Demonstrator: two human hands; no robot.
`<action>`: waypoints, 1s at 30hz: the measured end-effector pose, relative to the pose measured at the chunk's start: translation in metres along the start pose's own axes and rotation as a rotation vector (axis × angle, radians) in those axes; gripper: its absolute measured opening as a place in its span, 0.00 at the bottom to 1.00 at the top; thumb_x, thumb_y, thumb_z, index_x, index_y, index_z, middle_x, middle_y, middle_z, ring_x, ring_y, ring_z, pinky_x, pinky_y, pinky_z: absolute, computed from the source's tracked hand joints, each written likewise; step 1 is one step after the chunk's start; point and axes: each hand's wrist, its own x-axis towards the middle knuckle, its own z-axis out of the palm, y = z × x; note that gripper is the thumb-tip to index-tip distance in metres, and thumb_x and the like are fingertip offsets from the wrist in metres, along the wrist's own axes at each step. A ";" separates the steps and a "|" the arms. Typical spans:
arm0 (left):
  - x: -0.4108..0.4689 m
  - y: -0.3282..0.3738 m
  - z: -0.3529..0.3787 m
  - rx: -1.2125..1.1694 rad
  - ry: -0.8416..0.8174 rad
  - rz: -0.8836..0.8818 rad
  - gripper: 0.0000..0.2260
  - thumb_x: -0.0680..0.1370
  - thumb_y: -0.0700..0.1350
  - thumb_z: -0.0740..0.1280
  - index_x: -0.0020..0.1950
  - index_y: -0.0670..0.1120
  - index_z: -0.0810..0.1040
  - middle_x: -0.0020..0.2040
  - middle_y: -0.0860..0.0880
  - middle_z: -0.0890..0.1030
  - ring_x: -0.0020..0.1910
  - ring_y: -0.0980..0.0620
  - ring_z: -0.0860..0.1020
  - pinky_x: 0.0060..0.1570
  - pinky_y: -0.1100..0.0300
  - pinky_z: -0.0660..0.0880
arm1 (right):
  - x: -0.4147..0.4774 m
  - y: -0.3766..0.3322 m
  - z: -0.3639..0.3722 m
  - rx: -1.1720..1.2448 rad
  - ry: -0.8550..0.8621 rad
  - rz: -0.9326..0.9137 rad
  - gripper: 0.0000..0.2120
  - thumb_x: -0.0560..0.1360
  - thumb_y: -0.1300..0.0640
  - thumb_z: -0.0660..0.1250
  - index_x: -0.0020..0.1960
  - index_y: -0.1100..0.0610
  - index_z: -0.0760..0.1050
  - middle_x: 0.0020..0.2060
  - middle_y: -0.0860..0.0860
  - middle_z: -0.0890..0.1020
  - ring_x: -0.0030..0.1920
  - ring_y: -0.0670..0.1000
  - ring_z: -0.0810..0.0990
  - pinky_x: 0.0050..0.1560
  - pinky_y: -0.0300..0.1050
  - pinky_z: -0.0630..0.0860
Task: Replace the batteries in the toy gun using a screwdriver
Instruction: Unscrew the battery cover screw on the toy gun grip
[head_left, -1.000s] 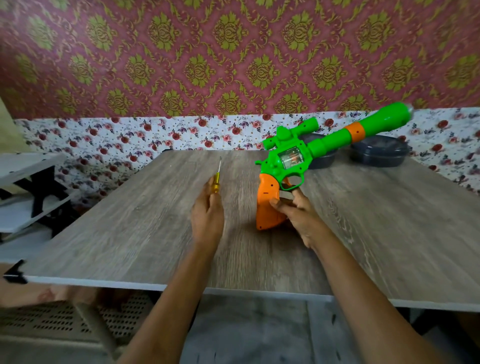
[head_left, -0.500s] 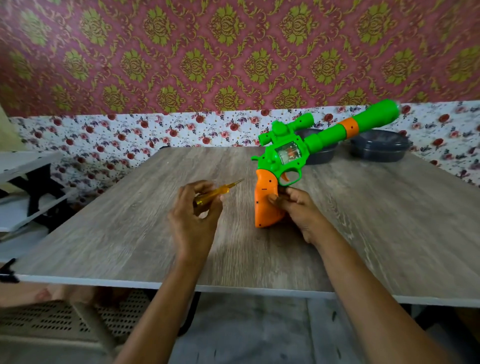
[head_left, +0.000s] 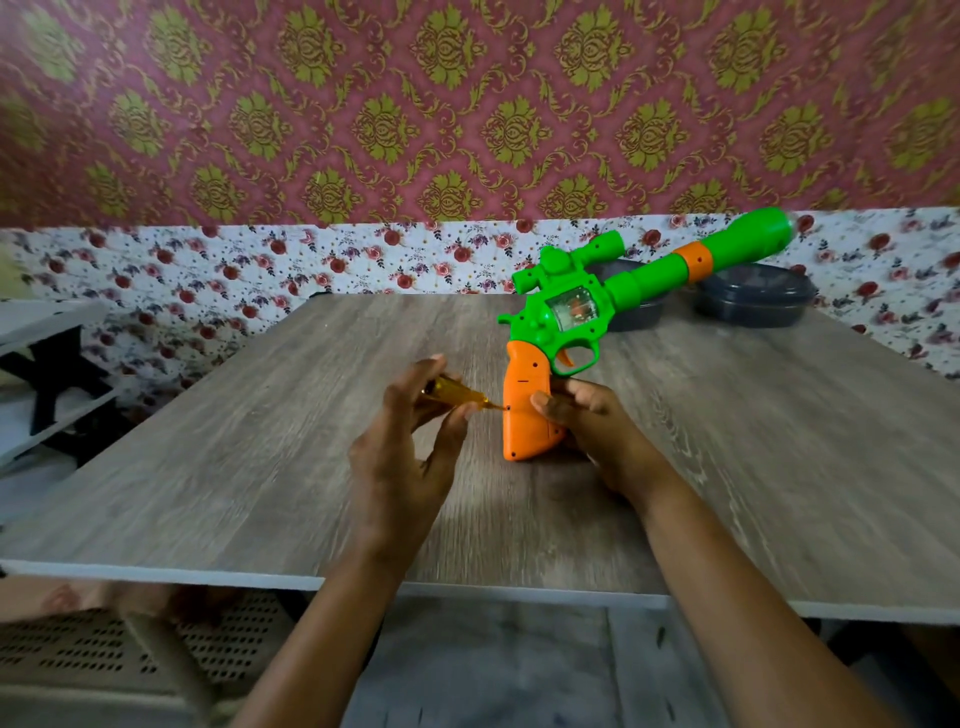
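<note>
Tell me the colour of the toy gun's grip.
Orange: the plastic toy gun's grip is plain orange, seen best in the head view.

The left hand (head_left: 402, 462) has swung the screwdriver (head_left: 457, 397) over until its tip meets the toy gun's orange handle (head_left: 527, 410).

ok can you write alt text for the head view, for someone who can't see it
A left hand holds a yellow screwdriver with its tip at the orange grip of a green toy gun, which the right hand steadies upright on a grey wooden table. Two dark bowls sit behind the gun by a floral wall.
</note>
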 end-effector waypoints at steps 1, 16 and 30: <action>0.000 0.000 0.000 0.009 -0.005 0.012 0.19 0.74 0.43 0.68 0.63 0.47 0.66 0.51 0.52 0.78 0.50 0.62 0.79 0.46 0.62 0.80 | 0.000 0.000 0.001 -0.006 -0.002 0.002 0.12 0.76 0.62 0.63 0.59 0.58 0.74 0.49 0.54 0.81 0.46 0.47 0.80 0.51 0.45 0.78; 0.000 0.003 0.000 0.117 -0.026 0.087 0.17 0.80 0.45 0.58 0.69 0.43 0.64 0.57 0.50 0.76 0.53 0.63 0.75 0.50 0.77 0.70 | 0.000 -0.001 0.002 -0.022 -0.028 0.036 0.12 0.76 0.60 0.63 0.59 0.56 0.74 0.50 0.53 0.81 0.47 0.47 0.80 0.46 0.40 0.78; -0.002 0.001 -0.003 0.140 0.112 0.222 0.11 0.76 0.38 0.66 0.58 0.43 0.75 0.49 0.49 0.78 0.47 0.61 0.75 0.48 0.74 0.70 | 0.000 -0.002 0.001 -0.060 -0.057 -0.002 0.11 0.76 0.63 0.62 0.58 0.58 0.73 0.55 0.59 0.79 0.51 0.53 0.79 0.60 0.54 0.74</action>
